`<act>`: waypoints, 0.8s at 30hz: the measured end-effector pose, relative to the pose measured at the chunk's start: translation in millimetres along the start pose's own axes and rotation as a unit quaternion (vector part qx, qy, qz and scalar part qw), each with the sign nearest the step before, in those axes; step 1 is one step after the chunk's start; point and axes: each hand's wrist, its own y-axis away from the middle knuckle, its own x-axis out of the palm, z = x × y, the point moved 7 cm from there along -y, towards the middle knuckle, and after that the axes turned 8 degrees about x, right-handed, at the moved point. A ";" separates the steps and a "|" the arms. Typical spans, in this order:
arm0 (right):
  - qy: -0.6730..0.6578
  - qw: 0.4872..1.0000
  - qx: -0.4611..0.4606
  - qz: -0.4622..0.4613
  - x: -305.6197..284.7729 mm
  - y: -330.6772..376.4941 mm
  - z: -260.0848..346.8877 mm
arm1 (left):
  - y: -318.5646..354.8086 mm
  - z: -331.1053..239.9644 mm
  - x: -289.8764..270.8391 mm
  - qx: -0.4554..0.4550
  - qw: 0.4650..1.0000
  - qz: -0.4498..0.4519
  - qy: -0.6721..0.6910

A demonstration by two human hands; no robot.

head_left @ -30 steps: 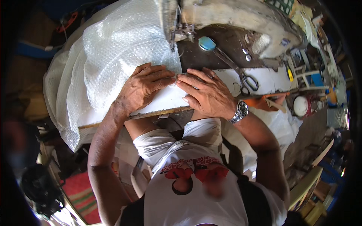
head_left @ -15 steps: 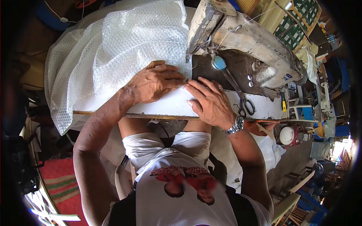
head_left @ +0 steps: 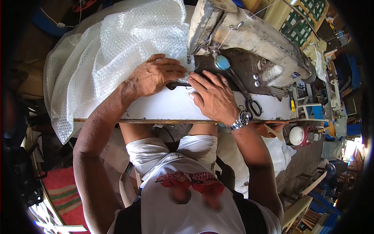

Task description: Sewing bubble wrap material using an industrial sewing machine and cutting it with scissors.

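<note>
Your left hand [head_left: 156, 76] lies flat, fingers spread, on the bubble wrap [head_left: 117, 50] at the counter's [head_left: 167, 109] far left. It presses the sheet down and clasps nothing. Your right hand [head_left: 212, 97] also rests open, palm down, fingertips pointing at the needle area of the sewing machine [head_left: 249, 43], touching the wrap's edge where it meets the machine's dark bed.

Since a second ago both hands have slid away from the counter's near edge toward the far side. Your left hand has advanced up over the wrap, and your fingertips now sit close together just before the presser foot. Judging by that, the sheet's edge has been fed nearer the needle, so you appear to be guiding it into place for stitching.

Most of the wrap is heaped over the far left corner and hangs off the left edge. A pair of scissors [head_left: 251, 103] lies on the counter just right of your right wrist, and a blue disc [head_left: 223, 62] rests on the machine bed.
</note>
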 end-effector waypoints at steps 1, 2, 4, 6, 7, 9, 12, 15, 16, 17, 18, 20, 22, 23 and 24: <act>0.001 1.000 0.003 -0.001 1.2 -0.1 -0.2 | -0.3 -0.4 0.8 0.003 1.000 0.000 0.001; 0.004 1.000 0.006 -0.006 2.4 -0.4 -0.8 | -0.4 0.7 1.2 -0.005 1.000 -0.001 -0.005; 0.006 1.000 0.010 -0.012 3.9 -0.6 -2.9 | -1.8 1.3 0.0 -0.021 1.000 0.005 -0.013; 0.007 1.000 0.017 -0.012 6.6 -1.2 -5.8 | -3.1 1.5 -0.3 -0.019 1.000 0.003 -0.012; 0.007 1.000 0.017 -0.013 5.6 -1.9 -4.5 | -3.4 2.6 -0.4 -0.019 1.000 0.002 -0.011; 0.006 0.999 0.037 0.006 5.7 -3.8 -4.3 | -4.5 5.8 -0.3 -0.019 1.000 0.003 -0.012; 0.016 0.999 0.049 0.000 5.3 -7.6 -5.5 | -6.7 11.3 0.8 -0.013 1.000 0.002 -0.013; 0.032 0.998 0.059 -0.005 2.4 -9.6 -4.1 | -7.8 13.3 -0.7 -0.005 1.000 -0.002 -0.015; 0.033 0.997 0.064 -0.008 1.5 -9.8 -4.2 | -9.3 13.7 -1.6 -0.005 1.000 -0.003 -0.016; 0.038 0.997 0.068 -0.010 0.5 -10.3 -3.0 | -11.0 13.7 -4.4 0.001 1.000 -0.007 -0.015; 0.035 0.996 0.078 -0.008 -0.3 -9.4 -2.5 | -13.6 12.0 -8.7 0.008 1.000 -0.014 -0.020; 0.035 0.994 0.099 -0.012 3.4 -6.0 -3.3 | -16.0 10.5 -11.2 0.020 0.999 -0.023 -0.037; 0.018 0.993 0.119 -0.004 1.8 -3.7 -1.9 | -16.6 9.4 -13.8 0.020 0.999 -0.024 -0.042; 0.011 0.992 0.125 -0.005 1.5 -0.8 -3.3 | -16.2 10.5 -14.3 0.015 0.999 -0.020 -0.047; 0.015 0.992 0.124 -0.008 0.4 1.7 -3.5 | -13.8 16.6 -10.1 0.011 0.999 -0.010 -0.041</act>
